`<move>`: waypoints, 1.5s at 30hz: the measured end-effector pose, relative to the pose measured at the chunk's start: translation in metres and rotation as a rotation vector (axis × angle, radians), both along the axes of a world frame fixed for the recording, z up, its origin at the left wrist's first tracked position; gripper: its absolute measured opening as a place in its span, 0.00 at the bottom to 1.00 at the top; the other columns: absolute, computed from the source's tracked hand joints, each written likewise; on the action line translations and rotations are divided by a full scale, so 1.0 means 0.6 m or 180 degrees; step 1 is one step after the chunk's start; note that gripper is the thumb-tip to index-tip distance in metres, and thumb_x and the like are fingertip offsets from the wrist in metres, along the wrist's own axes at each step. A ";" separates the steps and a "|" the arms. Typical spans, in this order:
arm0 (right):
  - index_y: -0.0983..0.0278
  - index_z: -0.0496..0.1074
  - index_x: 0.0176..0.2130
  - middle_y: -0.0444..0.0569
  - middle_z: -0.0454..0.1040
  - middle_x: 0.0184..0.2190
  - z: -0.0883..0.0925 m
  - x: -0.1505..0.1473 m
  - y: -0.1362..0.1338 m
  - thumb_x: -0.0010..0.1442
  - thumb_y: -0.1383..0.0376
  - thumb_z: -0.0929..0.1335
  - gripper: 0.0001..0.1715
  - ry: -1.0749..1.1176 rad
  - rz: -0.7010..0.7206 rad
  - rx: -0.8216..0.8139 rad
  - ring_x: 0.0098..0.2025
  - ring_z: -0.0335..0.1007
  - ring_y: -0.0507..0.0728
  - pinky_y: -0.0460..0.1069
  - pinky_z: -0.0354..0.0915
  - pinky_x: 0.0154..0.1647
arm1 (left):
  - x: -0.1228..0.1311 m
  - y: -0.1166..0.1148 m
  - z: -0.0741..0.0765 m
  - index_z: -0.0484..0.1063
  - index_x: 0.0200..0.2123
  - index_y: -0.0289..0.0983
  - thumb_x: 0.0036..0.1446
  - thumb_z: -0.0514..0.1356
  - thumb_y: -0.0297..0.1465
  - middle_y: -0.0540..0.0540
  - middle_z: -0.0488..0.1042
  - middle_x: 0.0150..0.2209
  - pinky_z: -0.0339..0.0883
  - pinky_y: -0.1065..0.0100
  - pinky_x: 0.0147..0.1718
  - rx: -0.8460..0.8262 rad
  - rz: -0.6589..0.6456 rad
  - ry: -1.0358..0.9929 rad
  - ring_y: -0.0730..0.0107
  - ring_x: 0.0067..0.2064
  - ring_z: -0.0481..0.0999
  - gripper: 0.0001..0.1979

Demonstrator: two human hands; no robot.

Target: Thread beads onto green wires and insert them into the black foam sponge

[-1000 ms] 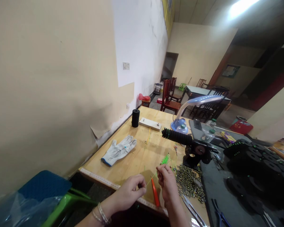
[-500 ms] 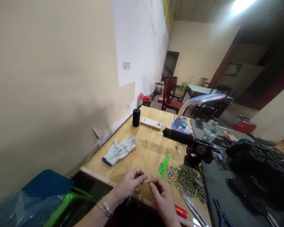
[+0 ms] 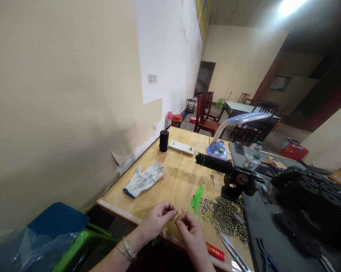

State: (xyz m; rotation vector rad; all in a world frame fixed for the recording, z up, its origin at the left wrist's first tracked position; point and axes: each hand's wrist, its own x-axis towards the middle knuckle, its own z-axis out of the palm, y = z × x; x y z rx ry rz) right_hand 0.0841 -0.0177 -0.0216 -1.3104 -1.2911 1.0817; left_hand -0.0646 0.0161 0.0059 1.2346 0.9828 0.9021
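Note:
My left hand [image 3: 160, 219], with bracelets at the wrist, pinches a thin yellowish line [image 3: 174, 198] between thumb and fingers. Close beside it, my right hand [image 3: 189, 228] is closed in a pinch around a small orange piece [image 3: 186, 226], mostly hidden by the fingers. A green loop of cord [image 3: 154, 241] dangles below my left hand. Both hands are over the front edge of the wooden table [image 3: 148, 211]. Just beyond my right hand lies a bundle of bright green strands [image 3: 197, 198], next to small coloured beads [image 3: 206, 209] and a pile of dark striped pieces [image 3: 228, 215].
A white work glove [image 3: 144, 179] lies to the left. Behind are a black spool [image 3: 164, 141], a white board with pegs [image 3: 182, 147] and a blue lamp [image 3: 216, 147]. A black winding device [image 3: 233, 177], scissors [image 3: 234, 251] and a red tube [image 3: 216, 251] are at right.
My right hand has shifted slightly left, nearer the left fingers, and more of the red tube shows. My left hand keeps its pinch almost in place.

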 end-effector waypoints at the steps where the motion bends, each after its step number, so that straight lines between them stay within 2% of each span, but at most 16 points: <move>1: 0.63 0.69 0.23 0.42 0.65 0.20 0.002 0.001 0.001 0.52 0.57 0.69 0.14 -0.0014 0.0007 -0.0005 0.24 0.58 0.52 0.46 0.56 0.26 | 0.000 0.000 0.000 0.72 0.29 0.34 0.50 0.63 0.40 0.50 0.70 0.28 0.61 0.66 0.37 0.0008 -0.0003 0.0014 0.67 0.34 0.67 0.13; 7: 0.64 0.70 0.28 0.45 0.70 0.25 0.004 0.003 0.003 0.52 0.55 0.70 0.14 0.0344 0.0151 -0.0209 0.27 0.63 0.53 0.47 0.58 0.29 | -0.001 0.001 -0.001 0.71 0.29 0.34 0.52 0.61 0.39 0.50 0.68 0.28 0.60 0.66 0.36 0.0056 -0.0110 0.0039 0.68 0.33 0.66 0.12; 12: 0.64 0.68 0.27 0.43 0.69 0.21 0.000 -0.003 0.005 0.49 0.51 0.72 0.20 0.0703 0.0177 -0.0495 0.23 0.62 0.51 0.46 0.57 0.25 | 0.001 0.001 0.000 0.69 0.29 0.35 0.51 0.61 0.40 0.50 0.67 0.27 0.60 0.66 0.36 0.0042 -0.0169 0.0036 0.67 0.33 0.65 0.13; 25: 0.63 0.66 0.25 0.40 0.66 0.18 0.000 -0.003 0.010 0.48 0.50 0.73 0.21 0.0708 0.0157 -0.0499 0.21 0.58 0.49 0.45 0.55 0.23 | 0.002 -0.003 -0.003 0.70 0.29 0.35 0.51 0.61 0.39 0.51 0.67 0.27 0.60 0.66 0.36 0.0012 -0.0159 0.0027 0.68 0.32 0.65 0.12; 33: 0.65 0.69 0.27 0.42 0.70 0.20 0.003 -0.002 0.007 0.48 0.49 0.73 0.22 0.0842 0.0197 -0.0485 0.21 0.59 0.49 0.45 0.56 0.24 | 0.003 -0.001 -0.006 0.69 0.28 0.36 0.52 0.61 0.39 0.50 0.67 0.27 0.60 0.67 0.37 0.0047 -0.0088 -0.0047 0.67 0.34 0.66 0.11; 45: 0.64 0.68 0.25 0.42 0.69 0.19 -0.001 -0.003 0.006 0.47 0.48 0.74 0.24 0.0935 0.0116 -0.0550 0.21 0.59 0.49 0.45 0.55 0.24 | 0.005 -0.004 -0.003 0.69 0.29 0.36 0.51 0.61 0.38 0.51 0.66 0.27 0.59 0.67 0.36 -0.0035 -0.0086 -0.0061 0.68 0.33 0.65 0.11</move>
